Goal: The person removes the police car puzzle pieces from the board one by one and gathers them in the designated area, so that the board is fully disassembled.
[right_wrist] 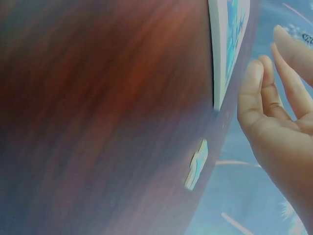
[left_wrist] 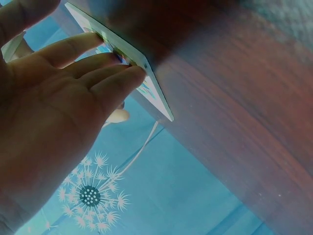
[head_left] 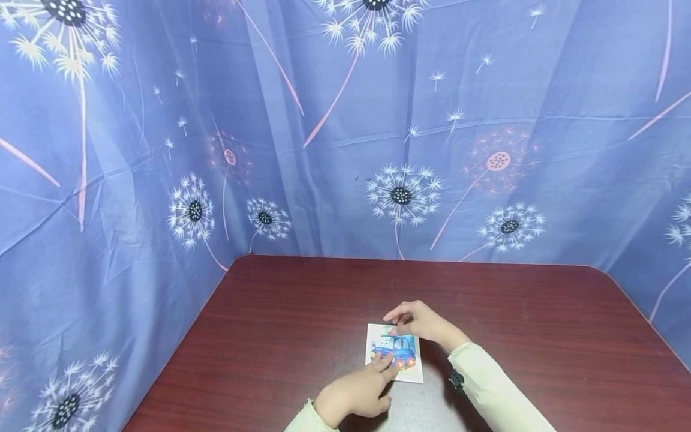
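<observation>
A small white-bordered picture board [head_left: 412, 375] showing a blue cartoon car lies flat on the table. My left hand [head_left: 356, 390] rests its outstretched fingertips on the lower part of the picture. In the left wrist view those fingers [left_wrist: 117, 85] are extended against the board's face. Over the board's far edge hovers my right hand [head_left: 426, 324], its fingers loosely bent. The right wrist view shows nothing between the thumb and fingers of that hand [right_wrist: 279, 112]. A small flat irregular piece [right_wrist: 197, 165], like a jigsaw piece, lies on the table apart from the board.
The dark red wood-grain table [head_left: 281, 312] has rounded far corners. Blue curtains [head_left: 335, 198] with a dandelion print hang along its back and sides. A dark button-like item [head_left: 456, 379] sits at my right sleeve.
</observation>
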A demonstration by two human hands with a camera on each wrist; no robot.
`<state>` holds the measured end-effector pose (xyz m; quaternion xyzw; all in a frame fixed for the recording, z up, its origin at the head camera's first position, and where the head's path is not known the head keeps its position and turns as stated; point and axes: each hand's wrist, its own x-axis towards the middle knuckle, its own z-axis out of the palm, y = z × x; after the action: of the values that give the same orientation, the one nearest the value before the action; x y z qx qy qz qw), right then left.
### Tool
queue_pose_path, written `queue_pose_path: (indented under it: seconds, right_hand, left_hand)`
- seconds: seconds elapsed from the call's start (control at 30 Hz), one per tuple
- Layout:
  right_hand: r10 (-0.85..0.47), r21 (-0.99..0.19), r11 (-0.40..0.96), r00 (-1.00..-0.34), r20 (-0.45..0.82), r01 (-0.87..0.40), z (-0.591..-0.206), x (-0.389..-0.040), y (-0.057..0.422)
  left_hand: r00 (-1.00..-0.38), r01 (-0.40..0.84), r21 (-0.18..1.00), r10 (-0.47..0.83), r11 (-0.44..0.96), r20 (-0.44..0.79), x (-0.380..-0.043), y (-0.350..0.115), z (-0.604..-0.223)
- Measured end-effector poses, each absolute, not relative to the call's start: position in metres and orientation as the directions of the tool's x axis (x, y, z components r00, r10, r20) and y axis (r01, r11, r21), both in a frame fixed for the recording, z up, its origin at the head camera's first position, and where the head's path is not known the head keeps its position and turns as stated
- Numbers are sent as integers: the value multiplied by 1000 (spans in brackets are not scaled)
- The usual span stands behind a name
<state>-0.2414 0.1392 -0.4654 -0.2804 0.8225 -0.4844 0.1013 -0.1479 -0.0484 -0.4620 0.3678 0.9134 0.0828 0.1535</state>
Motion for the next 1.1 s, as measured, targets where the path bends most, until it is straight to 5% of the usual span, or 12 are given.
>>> queue_pose_path:
  seconds: [1.1]
  right_hand:
    - [-538,-761,538,-842,22,-363,-481,-239,129]
  left_hand:
    - [-684,633,274,689,724,-240,-148,-49,-461]
